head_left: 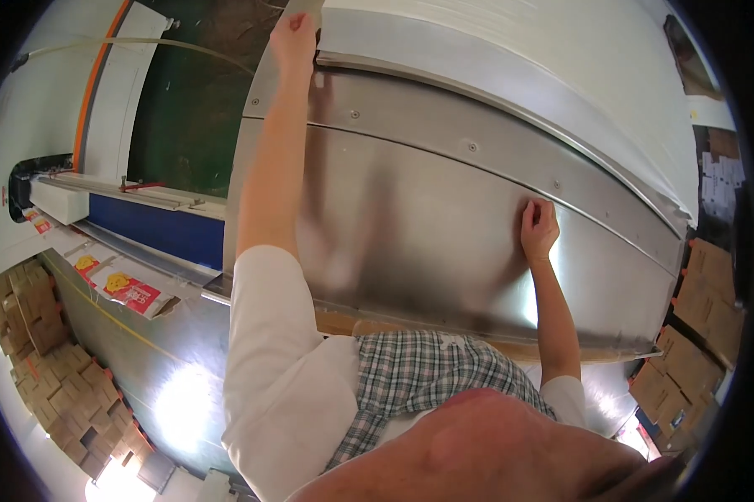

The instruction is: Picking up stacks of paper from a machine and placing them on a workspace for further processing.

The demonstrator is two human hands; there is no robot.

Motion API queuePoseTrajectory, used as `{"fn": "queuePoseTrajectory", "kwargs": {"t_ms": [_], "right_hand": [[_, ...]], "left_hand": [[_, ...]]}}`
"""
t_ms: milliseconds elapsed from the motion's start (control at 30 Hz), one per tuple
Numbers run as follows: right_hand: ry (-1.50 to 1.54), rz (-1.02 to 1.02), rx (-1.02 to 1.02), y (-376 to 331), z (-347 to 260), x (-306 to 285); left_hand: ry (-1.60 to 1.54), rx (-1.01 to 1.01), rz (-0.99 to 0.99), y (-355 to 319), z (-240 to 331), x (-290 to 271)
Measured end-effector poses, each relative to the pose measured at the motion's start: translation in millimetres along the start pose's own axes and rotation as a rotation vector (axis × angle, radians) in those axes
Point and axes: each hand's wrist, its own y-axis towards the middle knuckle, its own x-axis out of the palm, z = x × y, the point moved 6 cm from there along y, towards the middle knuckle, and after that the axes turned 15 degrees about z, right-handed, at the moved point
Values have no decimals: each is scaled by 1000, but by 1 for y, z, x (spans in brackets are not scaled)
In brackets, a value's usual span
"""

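The left hand (293,38) at top seems to reach, right hand (541,227) over the worktop (444,243), fingers curled, holding unclear; next likely needs looser fingers.

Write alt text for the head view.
A person's bare arms extend across a shiny metal surface, the left-hand grip curled near its far left edge, the right-hand grip curled over its right half; contact is unclear. White sheeting lies along the far side. Stacked cardboard boxes stand left and right.
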Motion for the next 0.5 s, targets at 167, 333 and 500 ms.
{"fn": "queuePoseTrajectory", "kwargs": {"t_ms": [167,333,500], "right_hand": [[-4,-18,-7,-2,-3,8],[-33,-26,25,-2,-3,9],[-31,-34,30,0,-4,8]], "left_hand": [[-171,81,10,53,-29,45],[-3,268,126,64,-24,78],[-90,181,136,65,-25,86]]}}
